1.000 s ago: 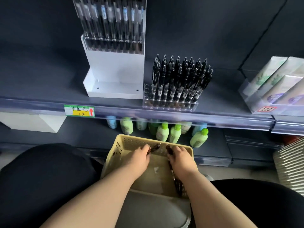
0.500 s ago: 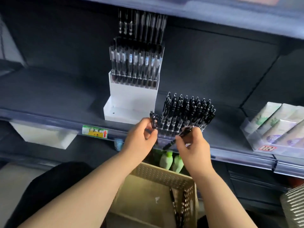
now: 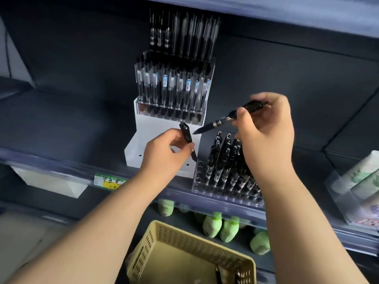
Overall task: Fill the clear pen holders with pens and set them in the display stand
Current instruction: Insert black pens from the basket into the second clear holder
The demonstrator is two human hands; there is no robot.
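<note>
A dark grey metal shelf (image 3: 61,130) with a clear plastic front strip runs across a dark shop rack. More shelving lies above and below it. On it stands the white stepped plastic display stand (image 3: 164,128). Its 2 upper tiers carry clear holders of black pens (image 3: 174,85), while the lowest step is bare.

Just right of the stand, on the same shelf, sits a clear plastic pen holder (image 3: 200,175) with round holes. Upright black pens (image 3: 225,156) fill most of it, and the holes nearest the stand are empty.

In front of the stand's lower step, the left hand (image 3: 166,154) curls its fingers and thumb round a black click pen (image 3: 186,134), held nearly upright with the tip down. To the right of the stand, above the holder, the right hand (image 3: 266,128) pinches a second black pen (image 3: 221,121) that slants with its tip toward the stand.

A yellow and green price label (image 3: 108,181) is on the strip below the stand. Lower down is a beige perforated plastic basket (image 3: 184,232), and behind it stand green bottles (image 3: 212,225) on the shelf beneath. Far right of the stand is a clear tray of pale boxes (image 3: 359,185).

The top-tier pens are blurred. The right forearm hides the back of the holder, and the left hand covers part of the stand's base. The frame edge cuts the basket, with dark pens just visible inside. The label's writing is unreadable.
</note>
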